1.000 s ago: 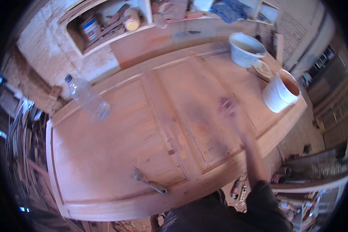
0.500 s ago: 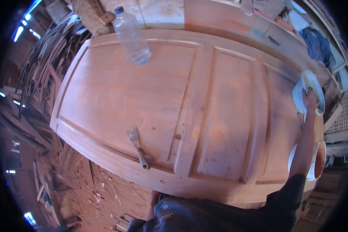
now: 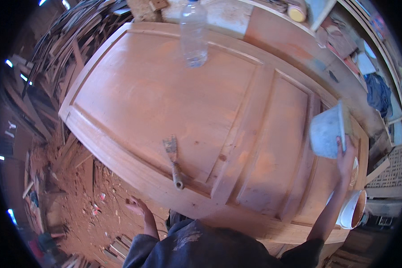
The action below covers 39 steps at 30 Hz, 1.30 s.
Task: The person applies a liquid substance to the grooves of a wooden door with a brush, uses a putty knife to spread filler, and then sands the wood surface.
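One grey bucket, interior unseen

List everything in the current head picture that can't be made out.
- Tilted bucket, head view: any contents, hidden by its own wall.
- White tub, head view: part of its side, behind the right forearm.
- Clear bottle, head view: very top, at the upper edge.
- Floor scraps, head view: too small to identify.
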Available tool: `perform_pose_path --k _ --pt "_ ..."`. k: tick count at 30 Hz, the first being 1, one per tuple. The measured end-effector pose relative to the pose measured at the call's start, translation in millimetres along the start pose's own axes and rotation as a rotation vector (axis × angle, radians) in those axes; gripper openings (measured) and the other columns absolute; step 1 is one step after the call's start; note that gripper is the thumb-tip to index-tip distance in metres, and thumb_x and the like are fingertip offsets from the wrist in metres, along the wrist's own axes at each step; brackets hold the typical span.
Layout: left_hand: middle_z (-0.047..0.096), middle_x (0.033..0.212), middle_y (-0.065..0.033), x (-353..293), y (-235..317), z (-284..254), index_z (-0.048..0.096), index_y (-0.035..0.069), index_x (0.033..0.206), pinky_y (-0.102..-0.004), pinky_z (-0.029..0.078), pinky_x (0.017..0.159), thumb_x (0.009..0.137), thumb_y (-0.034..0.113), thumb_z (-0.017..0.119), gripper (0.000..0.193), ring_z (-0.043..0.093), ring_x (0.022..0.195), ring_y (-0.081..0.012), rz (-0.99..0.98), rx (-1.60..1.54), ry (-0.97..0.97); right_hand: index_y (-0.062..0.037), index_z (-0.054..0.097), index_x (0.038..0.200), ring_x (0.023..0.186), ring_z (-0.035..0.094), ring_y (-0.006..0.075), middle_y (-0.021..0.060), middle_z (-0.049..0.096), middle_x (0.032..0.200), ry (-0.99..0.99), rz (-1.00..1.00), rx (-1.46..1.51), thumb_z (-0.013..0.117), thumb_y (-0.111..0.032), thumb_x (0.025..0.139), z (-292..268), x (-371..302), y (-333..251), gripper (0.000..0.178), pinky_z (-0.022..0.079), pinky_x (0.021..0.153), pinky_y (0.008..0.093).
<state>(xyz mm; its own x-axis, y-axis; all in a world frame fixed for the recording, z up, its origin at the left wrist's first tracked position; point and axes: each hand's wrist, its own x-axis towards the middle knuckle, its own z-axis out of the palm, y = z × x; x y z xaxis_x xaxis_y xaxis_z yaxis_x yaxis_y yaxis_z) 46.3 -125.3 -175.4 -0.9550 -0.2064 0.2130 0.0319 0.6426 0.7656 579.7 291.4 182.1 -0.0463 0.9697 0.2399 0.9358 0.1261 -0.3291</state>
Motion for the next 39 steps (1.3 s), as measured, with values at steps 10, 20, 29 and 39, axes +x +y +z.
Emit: perform_pose_path --k 10,20,29,39 --pt "0.048 0.085 -0.0082 92.7 210.0 -31.4 0.046 0.003 0.095 -0.0298 0.04 0.066 0.095 0.028 0.047 0.025 0.048 0.075 -0.0157 -0.048 -0.786 0.067 -0.0038 0.058 0.091 0.087 0.059 0.0277 0.0097 0.062 0.091 -0.093 -0.877 0.037 0.063 -0.009 0.076 96.8 -49.4 -268.3 0.017 0.04 0.082 0.0424" --pt "0.055 0.084 -0.0074 112.3 354.6 -182.3 0.046 0.006 0.093 -0.0312 0.046 0.064 0.093 0.034 0.05 0.028 0.055 0.072 -0.0208 0.294 -2.035 -0.647 -0.0057 0.06 0.094 0.094 0.057 0.0212 0.0052 0.063 0.094 -0.238 -1.23 0.101 0.064 -0.007 0.072 174.2 -90.3 -458.1 0.023 0.034 0.094 0.0414" --pt "0.061 0.082 -0.0179 130.7 346.6 -202.1 0.052 0.002 0.093 -0.0317 0.049 0.056 0.096 0.042 0.043 0.041 0.057 0.065 -0.0247 0.162 -2.515 -1.265 -0.0002 0.061 0.092 0.089 0.057 0.0324 0.0119 0.063 0.091 -0.435 -1.077 0.171 0.067 -0.026 0.079 149.9 -90.9 -483.9 0.03 0.041 0.086 0.0403" --pt "0.06 0.083 -0.0164 114.7 340.6 -227.1 0.062 0.0 0.093 -0.0308 0.047 0.053 0.093 0.048 0.045 0.051 0.057 0.063 -0.0233 0.254 -2.427 -1.189 0.0031 0.059 0.102 0.083 0.062 0.0206 0.0135 0.065 0.089 -0.625 -0.873 0.296 0.056 -0.02 0.09 173.2 -51.6 -510.8 0.026 0.048 0.076 0.0323"
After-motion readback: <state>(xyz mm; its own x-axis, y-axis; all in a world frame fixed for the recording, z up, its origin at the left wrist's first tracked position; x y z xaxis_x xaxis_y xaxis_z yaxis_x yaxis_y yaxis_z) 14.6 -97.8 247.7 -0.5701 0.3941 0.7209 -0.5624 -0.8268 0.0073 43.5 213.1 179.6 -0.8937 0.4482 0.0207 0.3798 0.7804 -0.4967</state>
